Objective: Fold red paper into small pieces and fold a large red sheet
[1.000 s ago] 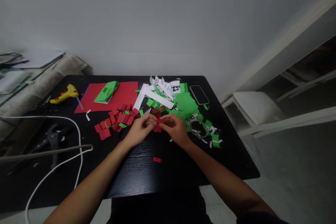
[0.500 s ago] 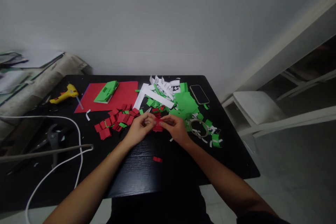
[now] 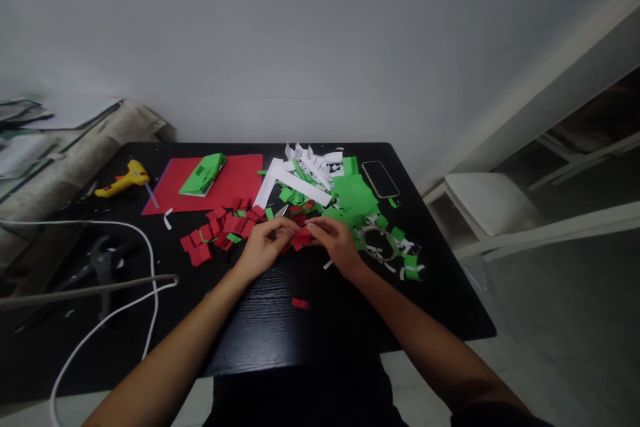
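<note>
OK, on my feed both hands are together at mid-table. Left hand (image 3: 265, 247) and right hand (image 3: 334, 242) each pinch the same red piece (image 3: 301, 238) with their fingertips, held low over the table (image 3: 270, 333); I can't tell if it touches the top.

Surface: black, wood-grain, near edge by the person's lap.
- Red squares (image 3: 220, 230) in a loose pile just left of the left hand.
- One red bit (image 3: 300, 304) lies alone, nearer the person than the hands.
- Red sheet (image 3: 240, 177) lies flat at far left, with a green stack (image 3: 204, 175) on top of it.
- Glue gun (image 3: 123, 180), yellow, sits beside the sheet's left edge, nozzle toward it.
- White strips (image 3: 295, 183) and green scraps (image 3: 356, 197) are heaped beyond the hands, overlapping.
- Phone (image 3: 380, 180) lies face up at the far right, just beside the green scraps.
- Tape ring (image 3: 379, 243) lies flat near the right hand, with small green and white offcuts around it.

Room: plain pale wall (image 3: 320, 47) straight behind the table. A white cable (image 3: 127, 307) loops off the left side; next to it is a dark tool (image 3: 103, 267), too dim to identify. Stacked papers are at far left. A white chair (image 3: 487, 203) stands off the right edge on a grey floor (image 3: 550, 333).
</note>
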Demonstrator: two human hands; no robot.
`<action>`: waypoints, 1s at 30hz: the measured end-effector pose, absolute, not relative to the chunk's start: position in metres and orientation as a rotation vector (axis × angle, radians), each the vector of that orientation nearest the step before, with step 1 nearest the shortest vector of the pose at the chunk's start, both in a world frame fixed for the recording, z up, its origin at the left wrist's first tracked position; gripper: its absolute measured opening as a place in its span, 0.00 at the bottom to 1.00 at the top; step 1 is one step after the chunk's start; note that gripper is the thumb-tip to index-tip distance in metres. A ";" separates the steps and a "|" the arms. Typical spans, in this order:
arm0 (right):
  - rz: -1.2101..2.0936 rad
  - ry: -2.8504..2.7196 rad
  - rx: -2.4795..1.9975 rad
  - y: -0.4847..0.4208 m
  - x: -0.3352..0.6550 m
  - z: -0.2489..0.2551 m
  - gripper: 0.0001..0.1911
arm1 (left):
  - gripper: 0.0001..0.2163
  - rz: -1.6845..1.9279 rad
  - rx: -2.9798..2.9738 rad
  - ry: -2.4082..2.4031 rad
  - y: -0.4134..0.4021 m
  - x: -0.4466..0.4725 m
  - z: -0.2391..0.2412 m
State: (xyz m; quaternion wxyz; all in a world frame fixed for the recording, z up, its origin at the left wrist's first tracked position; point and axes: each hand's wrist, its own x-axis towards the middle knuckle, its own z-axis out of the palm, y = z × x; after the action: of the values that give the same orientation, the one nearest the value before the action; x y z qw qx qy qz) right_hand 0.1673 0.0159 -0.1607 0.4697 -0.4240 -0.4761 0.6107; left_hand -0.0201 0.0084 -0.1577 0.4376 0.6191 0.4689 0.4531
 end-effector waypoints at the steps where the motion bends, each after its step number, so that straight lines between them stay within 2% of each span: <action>1: 1.496 -1.169 -1.048 0.016 0.167 -0.162 0.14 | 0.07 1.126 1.543 1.170 0.008 -0.020 -0.159; 10: 1.432 -1.245 -1.065 0.017 0.167 -0.166 0.12 | 0.06 1.098 1.560 1.126 0.006 -0.020 -0.153; 21: 1.323 -1.314 -1.096 0.016 0.168 -0.167 0.09 | 0.16 0.985 1.438 1.173 0.010 -0.018 -0.155; 30: 1.341 -1.309 -1.094 0.017 0.167 -0.168 0.09 | 0.16 0.996 1.445 1.181 0.011 -0.018 -0.155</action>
State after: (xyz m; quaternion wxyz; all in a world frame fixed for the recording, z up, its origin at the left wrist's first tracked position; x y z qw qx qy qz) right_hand 0.1671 0.0172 -0.1676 0.4669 -0.4459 -0.5333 0.5466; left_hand -0.0180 0.0106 -0.1553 0.4910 0.5950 0.4865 0.4101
